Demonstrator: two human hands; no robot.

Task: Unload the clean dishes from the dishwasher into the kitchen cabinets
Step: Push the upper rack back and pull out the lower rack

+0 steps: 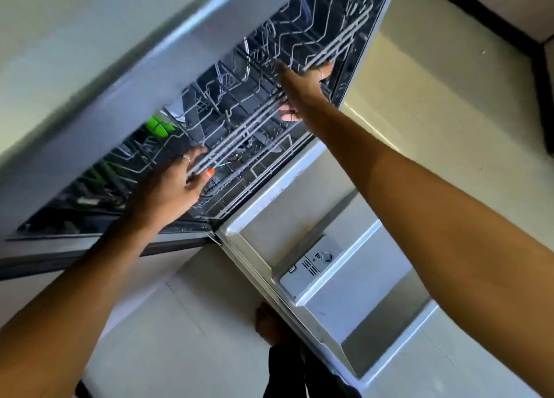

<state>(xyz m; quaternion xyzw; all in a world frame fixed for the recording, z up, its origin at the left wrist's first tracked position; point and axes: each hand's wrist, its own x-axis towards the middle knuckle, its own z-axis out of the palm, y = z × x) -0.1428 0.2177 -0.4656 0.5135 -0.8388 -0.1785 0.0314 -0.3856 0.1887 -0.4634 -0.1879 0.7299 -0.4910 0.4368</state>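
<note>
Dishwasher (209, 77) open, door (344, 262) dropped flat, its inner face pressed steel with ridged panels and a grey plastic detergent compartment (311, 265). Upper rack (239, 128) of grey coated wire, front rail in parallel bars, tines bent in zigzags. Left hand (177, 185) at the rail's left end, fingers laid over the bars and thumb beneath, a loose hold, not clenched. Right hand (302, 89) at the right end, fingers hooked over the rail, thumb under. Grip spread wide, judged to slide the rack evenly on its runners. Dishes: something bright green (159, 126) and a pale item at rear left; remainder blurred, cannot tell. Bare foot (266, 322) on pale floor tiles beside the door.
</note>
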